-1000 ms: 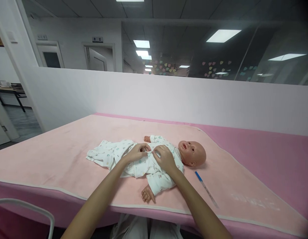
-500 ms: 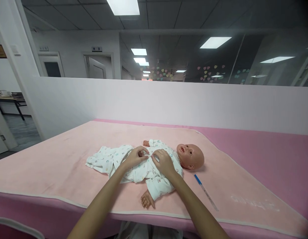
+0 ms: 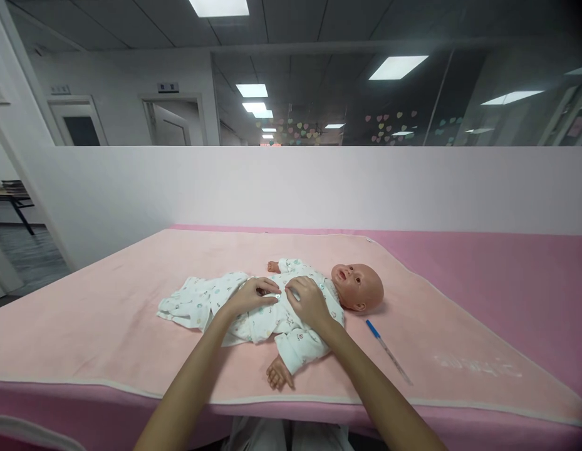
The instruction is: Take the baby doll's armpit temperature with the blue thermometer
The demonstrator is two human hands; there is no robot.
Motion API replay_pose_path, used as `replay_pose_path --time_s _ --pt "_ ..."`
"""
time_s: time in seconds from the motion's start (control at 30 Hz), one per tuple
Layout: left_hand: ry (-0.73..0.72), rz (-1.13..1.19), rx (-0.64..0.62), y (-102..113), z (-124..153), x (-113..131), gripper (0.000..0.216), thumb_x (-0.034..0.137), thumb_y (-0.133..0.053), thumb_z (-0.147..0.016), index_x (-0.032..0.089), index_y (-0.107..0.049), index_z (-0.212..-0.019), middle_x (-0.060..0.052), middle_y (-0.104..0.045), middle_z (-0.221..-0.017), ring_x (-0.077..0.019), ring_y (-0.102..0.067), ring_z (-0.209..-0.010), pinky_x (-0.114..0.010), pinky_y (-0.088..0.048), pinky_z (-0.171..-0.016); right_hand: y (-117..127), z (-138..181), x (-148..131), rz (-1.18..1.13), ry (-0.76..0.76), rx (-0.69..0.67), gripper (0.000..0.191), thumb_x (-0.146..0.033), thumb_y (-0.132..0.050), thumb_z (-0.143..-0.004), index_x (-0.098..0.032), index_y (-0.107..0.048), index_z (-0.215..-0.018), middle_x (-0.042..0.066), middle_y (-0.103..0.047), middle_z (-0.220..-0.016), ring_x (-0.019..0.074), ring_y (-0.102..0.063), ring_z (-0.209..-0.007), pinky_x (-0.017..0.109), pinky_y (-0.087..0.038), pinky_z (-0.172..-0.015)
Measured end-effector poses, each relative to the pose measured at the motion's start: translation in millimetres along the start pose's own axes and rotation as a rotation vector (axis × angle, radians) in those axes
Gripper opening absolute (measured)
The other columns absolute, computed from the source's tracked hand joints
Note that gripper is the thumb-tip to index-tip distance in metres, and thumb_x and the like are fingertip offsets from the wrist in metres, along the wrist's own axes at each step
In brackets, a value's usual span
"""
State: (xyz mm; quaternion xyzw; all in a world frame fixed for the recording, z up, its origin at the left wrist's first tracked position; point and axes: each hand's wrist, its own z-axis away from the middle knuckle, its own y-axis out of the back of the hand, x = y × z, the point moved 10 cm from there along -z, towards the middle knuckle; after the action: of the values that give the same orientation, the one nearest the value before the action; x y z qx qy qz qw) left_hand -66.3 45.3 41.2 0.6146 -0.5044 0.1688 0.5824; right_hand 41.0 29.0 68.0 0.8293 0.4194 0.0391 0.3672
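A baby doll (image 3: 359, 287) lies on its back, head to the right, dressed in a white printed baby top (image 3: 265, 324). White printed cloth covers its legs at left. My left hand (image 3: 251, 297) is at the middle of the top's front, thumb and fingers closing on the cloth beside a small snap button (image 3: 278, 297). Just right of it, my right hand (image 3: 310, 303) rests on the chest with bent fingers pinching the front edge. The fingertips of both hands partly hide the cloth between them. The two hands are slightly apart.
A blue-capped pen-like stick (image 3: 388, 352) lies right of the doll, near my right forearm. Under everything is a peach mat (image 3: 107, 332) with a pale edge, over a pink cover (image 3: 497, 275). A low white wall (image 3: 319, 188) stands behind.
My fingertips have shifted slightly on the top's front, and a snap button now shows between them. The camera view has tilted a little. The doll and stick lie as before.
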Motion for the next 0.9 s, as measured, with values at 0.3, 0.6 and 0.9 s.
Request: replay_pose_path --time_s 0.3,0.6,0.9 --pt "-0.005 0.007 0.018 0 1 2 0.019 0.033 -0.061 -0.067 0.017 -0.066 -0.076 -0.006 -0.062 -0.095 -0.0151 -0.054 -0.079 -0.026 -0.043 -0.069 119 78 9 -0.07 -0.415 0.503 0.019 -0.028 -0.042 -0.083 -0.018 -0.058 -0.089 0.008 -0.063 -0.089 0.0196 -0.056 -0.086 0.032 -0.043 -0.076" --pt "0.028 -0.008 0.038 2 3 2 0.023 0.034 -0.06 -0.067 0.016 -0.065 -0.081 -0.005 -0.064 -0.088 -0.0156 -0.054 -0.075 -0.026 -0.043 -0.067 142 215 51 0.635 -0.631 0.292 0.039 -0.041 -0.039 -0.078 -0.011 -0.061 -0.088 0.018 -0.057 -0.099 0.0312 -0.05 -0.095 0.044 -0.038 -0.082" --pt "0.009 0.01 0.051 3 3 0 0.024 0.034 -0.06 -0.067 0.016 -0.065 -0.082 -0.005 -0.064 -0.087 -0.0159 -0.053 -0.075 -0.027 -0.042 -0.067 170 211 81 0.351 -0.908 0.184 0.025 -0.043 -0.036 -0.074 -0.024 -0.051 -0.078 0.007 -0.064 -0.072 0.0247 -0.058 -0.064 0.033 -0.042 -0.056"
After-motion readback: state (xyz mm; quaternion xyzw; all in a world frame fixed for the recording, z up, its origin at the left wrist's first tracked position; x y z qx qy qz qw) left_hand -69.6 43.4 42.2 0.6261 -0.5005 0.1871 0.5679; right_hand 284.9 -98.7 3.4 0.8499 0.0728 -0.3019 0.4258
